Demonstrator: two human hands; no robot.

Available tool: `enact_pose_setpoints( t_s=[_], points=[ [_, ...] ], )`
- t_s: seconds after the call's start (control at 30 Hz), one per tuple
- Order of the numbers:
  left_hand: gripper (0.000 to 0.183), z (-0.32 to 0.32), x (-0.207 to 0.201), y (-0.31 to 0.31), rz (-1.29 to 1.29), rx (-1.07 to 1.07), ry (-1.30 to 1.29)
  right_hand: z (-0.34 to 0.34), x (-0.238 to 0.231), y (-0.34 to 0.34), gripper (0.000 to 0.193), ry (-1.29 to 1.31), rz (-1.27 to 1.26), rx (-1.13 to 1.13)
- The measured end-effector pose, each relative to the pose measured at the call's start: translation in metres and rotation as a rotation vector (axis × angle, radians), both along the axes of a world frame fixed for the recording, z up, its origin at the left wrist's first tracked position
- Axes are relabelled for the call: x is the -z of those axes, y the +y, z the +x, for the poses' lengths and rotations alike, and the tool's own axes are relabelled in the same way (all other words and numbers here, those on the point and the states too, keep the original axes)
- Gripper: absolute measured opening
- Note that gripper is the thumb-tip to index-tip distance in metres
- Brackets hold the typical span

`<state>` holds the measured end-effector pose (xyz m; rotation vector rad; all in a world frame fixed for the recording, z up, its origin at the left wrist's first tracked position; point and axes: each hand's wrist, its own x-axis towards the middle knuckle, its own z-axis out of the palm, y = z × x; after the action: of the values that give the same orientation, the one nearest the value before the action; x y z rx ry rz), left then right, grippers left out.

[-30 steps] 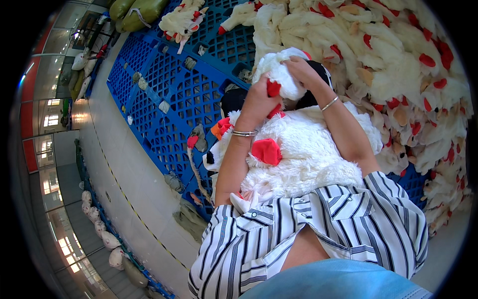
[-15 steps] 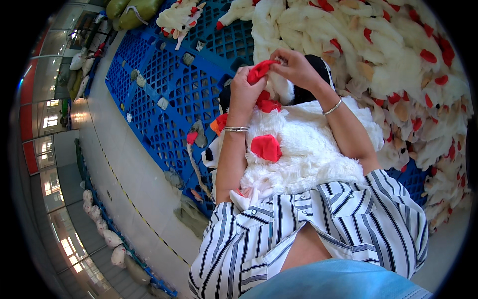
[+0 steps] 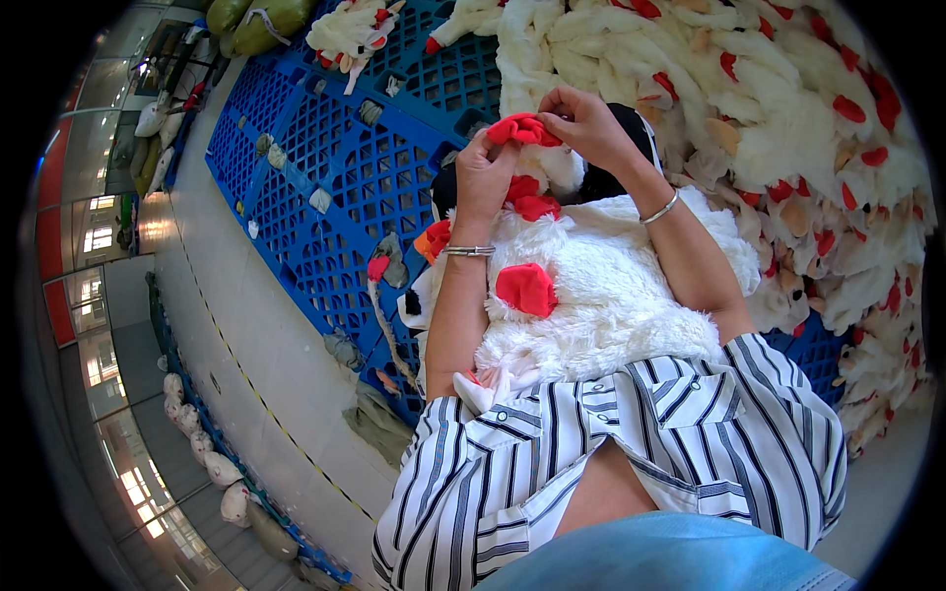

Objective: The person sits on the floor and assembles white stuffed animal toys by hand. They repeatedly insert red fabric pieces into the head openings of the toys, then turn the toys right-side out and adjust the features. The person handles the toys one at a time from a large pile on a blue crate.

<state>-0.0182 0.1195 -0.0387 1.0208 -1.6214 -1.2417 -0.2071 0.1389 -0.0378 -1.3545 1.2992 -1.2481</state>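
Note:
Between my two hands a red fabric piece (image 3: 522,129) is stretched out, part of a white plush toy skin as far as I can tell. My left hand (image 3: 483,169) pinches its left end, and my right hand (image 3: 583,125) grips its right end with thumb and fingers. Across my lap lies the white furry plush skin (image 3: 611,286), limp and unstuffed. On it a red fabric patch (image 3: 526,290) shows, with more red pieces (image 3: 533,200) just below my hands. An orange and red bit (image 3: 434,241) peeks out beside my left wrist.
Blue plastic pallets (image 3: 315,187) cover the floor ahead and to the left. A large heap of white plush skins (image 3: 778,128) with red parts fills the right side. One small plush skin (image 3: 352,37) lies on the far pallet. Green sacks (image 3: 258,25) stand at the far left.
The red piece has gone from bunched and folded to spread wider between my hands. My left hand has shifted slightly down, its fingers now under the piece's edge.

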Motion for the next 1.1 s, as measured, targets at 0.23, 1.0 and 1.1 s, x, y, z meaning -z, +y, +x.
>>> enact_pose_setpoints(
  t_s=[0.23,1.0,1.1],
  points=[
    [0.023,0.002,0.004,-0.002,-0.011,-0.023,0.014,0.005,-0.006,0.003,0.011,0.185,-0.163,0.237],
    [0.013,0.002,-0.001,0.005,-0.009,-0.066,-0.032,-0.001,-0.027,0.012,0.015,0.349,-0.158,0.128],
    [0.013,0.002,-0.001,0.003,0.020,-0.050,-0.038,-0.009,-0.043,0.013,0.013,0.373,-0.247,0.256]
  ],
)
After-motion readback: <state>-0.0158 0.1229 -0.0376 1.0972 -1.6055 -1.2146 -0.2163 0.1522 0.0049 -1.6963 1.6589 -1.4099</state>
